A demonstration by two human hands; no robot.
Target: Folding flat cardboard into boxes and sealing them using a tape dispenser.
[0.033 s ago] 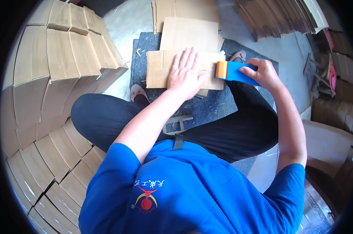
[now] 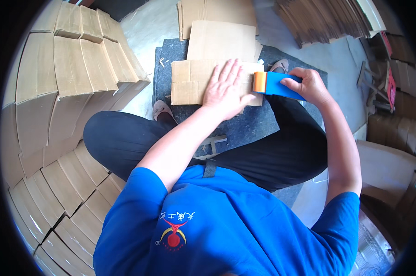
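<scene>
My left hand (image 2: pixel 224 90) lies flat on the closed flaps of a brown cardboard box (image 2: pixel 185 80), with the fingers pointing away from me and the thumb out to the right. In my right hand (image 2: pixel 307 87) is a blue tape dispenser (image 2: pixel 279 85), gripped at its right end. The dispenser's orange roller end (image 2: pixel 259 82) rests at the box's right edge. Behind the box a larger cardboard flap or sheet (image 2: pixel 222 39) stretches away. Whether tape is stuck along the seam under my hand I cannot make out.
Stacked cardboard cartons (image 2: pixel 38 64) rise on my left and continue beside my thigh. At the far right lies a pile of flattened cardboard (image 2: pixel 320 20). More cardboard (image 2: pixel 217 9) lies ahead. A dark mat (image 2: pixel 249 126) covers the floor between my feet.
My left hand has slid a little to the right over the box top, towards the dispenser. My right hand and the dispenser have barely moved.
</scene>
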